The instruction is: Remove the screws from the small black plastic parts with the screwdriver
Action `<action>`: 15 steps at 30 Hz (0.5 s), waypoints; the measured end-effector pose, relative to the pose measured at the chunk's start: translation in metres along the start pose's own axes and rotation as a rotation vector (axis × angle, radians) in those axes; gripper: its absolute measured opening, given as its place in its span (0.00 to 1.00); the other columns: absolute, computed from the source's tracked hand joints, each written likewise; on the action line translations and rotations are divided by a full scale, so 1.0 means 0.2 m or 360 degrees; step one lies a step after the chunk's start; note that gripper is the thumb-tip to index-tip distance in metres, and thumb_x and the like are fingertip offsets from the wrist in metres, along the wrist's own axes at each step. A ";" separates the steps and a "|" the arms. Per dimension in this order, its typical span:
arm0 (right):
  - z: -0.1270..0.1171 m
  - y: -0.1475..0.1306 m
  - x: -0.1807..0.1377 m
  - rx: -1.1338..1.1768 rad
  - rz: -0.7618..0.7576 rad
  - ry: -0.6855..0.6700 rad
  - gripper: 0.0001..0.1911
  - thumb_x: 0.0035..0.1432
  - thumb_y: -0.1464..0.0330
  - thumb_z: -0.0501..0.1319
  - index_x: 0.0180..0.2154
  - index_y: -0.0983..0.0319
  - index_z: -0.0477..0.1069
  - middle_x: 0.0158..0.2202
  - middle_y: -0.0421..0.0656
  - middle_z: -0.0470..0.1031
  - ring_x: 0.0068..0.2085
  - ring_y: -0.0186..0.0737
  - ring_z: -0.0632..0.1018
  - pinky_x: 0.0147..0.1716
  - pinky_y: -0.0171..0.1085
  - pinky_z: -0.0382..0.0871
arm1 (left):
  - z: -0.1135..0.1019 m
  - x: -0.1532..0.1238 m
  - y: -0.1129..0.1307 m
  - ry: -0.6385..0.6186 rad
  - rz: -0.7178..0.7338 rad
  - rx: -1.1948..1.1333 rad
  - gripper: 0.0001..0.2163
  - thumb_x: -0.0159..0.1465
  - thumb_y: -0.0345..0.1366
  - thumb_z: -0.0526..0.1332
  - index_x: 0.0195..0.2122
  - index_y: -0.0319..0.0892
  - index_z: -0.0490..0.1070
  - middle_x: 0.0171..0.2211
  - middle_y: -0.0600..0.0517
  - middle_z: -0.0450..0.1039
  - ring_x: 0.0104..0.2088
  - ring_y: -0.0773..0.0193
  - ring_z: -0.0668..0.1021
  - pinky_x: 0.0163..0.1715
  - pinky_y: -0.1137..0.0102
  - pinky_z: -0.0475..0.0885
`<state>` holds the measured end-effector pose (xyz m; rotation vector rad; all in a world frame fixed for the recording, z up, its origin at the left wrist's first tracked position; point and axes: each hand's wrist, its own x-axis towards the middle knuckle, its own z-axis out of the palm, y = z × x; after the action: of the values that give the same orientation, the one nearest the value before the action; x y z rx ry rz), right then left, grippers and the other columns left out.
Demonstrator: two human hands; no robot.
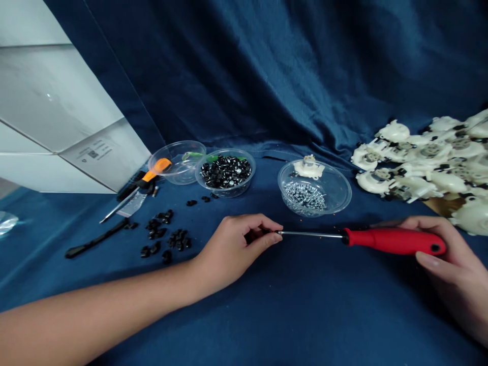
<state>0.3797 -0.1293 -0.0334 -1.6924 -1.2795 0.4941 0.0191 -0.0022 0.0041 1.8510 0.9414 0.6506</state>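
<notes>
Lying level across the middle is a screwdriver (392, 240) with a red handle and a thin metal shaft, its tip pointing left. My right hand (453, 277) is closed round the far end of that handle, thumb in front and fingers behind. My left hand (229, 249) pinches thumb and forefinger together right at the screwdriver's tip; whatever small piece sits between them is mostly hidden. Beyond the shaft stands a clear plastic bowl (339, 195) of small silver screws (305, 197), with a cream plastic part (308, 169) resting at its back rim.
Small black parts (179, 239) lie loose on the blue cloth left of my hand. A clear tub (224, 192) holds many more. Behind them are an orange-handled screwdriver (152, 173) and another clear container (177, 175). Cream plastic housings (427, 157) pile up at right; white boxes (57, 101) stand left.
</notes>
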 end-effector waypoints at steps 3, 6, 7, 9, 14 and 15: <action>-0.01 0.01 -0.01 -0.0071 -0.0003 -0.0091 0.14 0.65 0.47 0.62 0.42 0.46 0.78 0.38 0.43 0.80 0.38 0.59 0.78 0.36 0.51 0.73 | 0.00 0.00 0.00 -0.0003 -0.0016 0.0002 0.07 0.72 0.36 0.69 0.47 0.44 0.86 0.34 0.54 0.86 0.31 0.63 0.82 0.32 0.69 0.74; -0.02 0.04 0.00 -0.0138 -0.0023 -0.0171 0.19 0.69 0.47 0.58 0.32 0.49 0.76 0.29 0.43 0.75 0.31 0.53 0.75 0.31 0.48 0.70 | 0.00 0.00 0.00 0.0002 0.0020 0.0047 0.06 0.72 0.36 0.70 0.48 0.45 0.86 0.38 0.54 0.87 0.33 0.63 0.83 0.34 0.69 0.75; -0.03 0.05 0.00 -0.0128 -0.0022 -0.0142 0.18 0.68 0.47 0.58 0.34 0.48 0.77 0.31 0.43 0.77 0.33 0.54 0.76 0.32 0.48 0.71 | 0.00 -0.01 0.00 0.0004 0.0042 0.0066 0.06 0.72 0.35 0.70 0.48 0.46 0.86 0.39 0.54 0.88 0.35 0.63 0.84 0.35 0.69 0.75; -0.03 0.07 0.01 -0.0086 -0.0013 -0.0042 0.15 0.63 0.46 0.63 0.43 0.45 0.78 0.40 0.42 0.80 0.40 0.59 0.79 0.38 0.51 0.76 | 0.00 -0.01 0.00 0.0005 0.0068 0.0091 0.06 0.72 0.35 0.71 0.48 0.47 0.86 0.41 0.55 0.88 0.36 0.63 0.84 0.37 0.69 0.75; -0.03 0.08 0.00 -0.0129 -0.0005 -0.0125 0.14 0.64 0.46 0.62 0.40 0.47 0.78 0.40 0.44 0.80 0.41 0.63 0.79 0.42 0.57 0.77 | 0.00 -0.01 0.00 0.0010 0.0043 0.0101 0.06 0.72 0.35 0.70 0.48 0.46 0.86 0.38 0.54 0.88 0.33 0.63 0.83 0.34 0.68 0.75; -0.04 0.08 0.00 -0.0142 -0.0002 -0.0176 0.16 0.66 0.47 0.60 0.35 0.48 0.77 0.35 0.44 0.79 0.38 0.62 0.78 0.40 0.58 0.77 | 0.00 -0.01 0.00 0.0012 0.0040 0.0107 0.06 0.73 0.35 0.70 0.48 0.46 0.86 0.38 0.54 0.88 0.33 0.63 0.83 0.34 0.68 0.75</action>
<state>0.3940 -0.1329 -0.0442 -1.7589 -1.4003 0.5434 0.0177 -0.0038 0.0045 1.9237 0.9571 0.6489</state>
